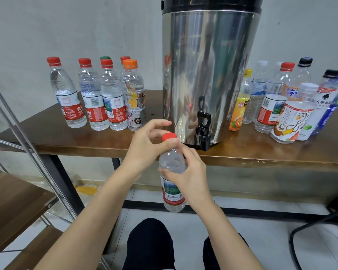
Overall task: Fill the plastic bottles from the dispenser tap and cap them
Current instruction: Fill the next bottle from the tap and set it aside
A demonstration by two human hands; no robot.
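Note:
I hold a clear water bottle (173,193) with a red and white label upright in front of the table edge, below the black tap (203,131) of the steel dispenser (209,71). My right hand (189,172) grips the bottle's upper body. My left hand (144,143) pinches its red cap (169,137), which sits on the neck. The bottle looks full of water.
Several capped full bottles (94,94) stand on the brown table (261,151) left of the dispenser. Several mixed bottles (287,106), mostly empty, crowd the right side. A metal-framed shelf (18,201) is at my left, and a chair base (320,227) at the right floor.

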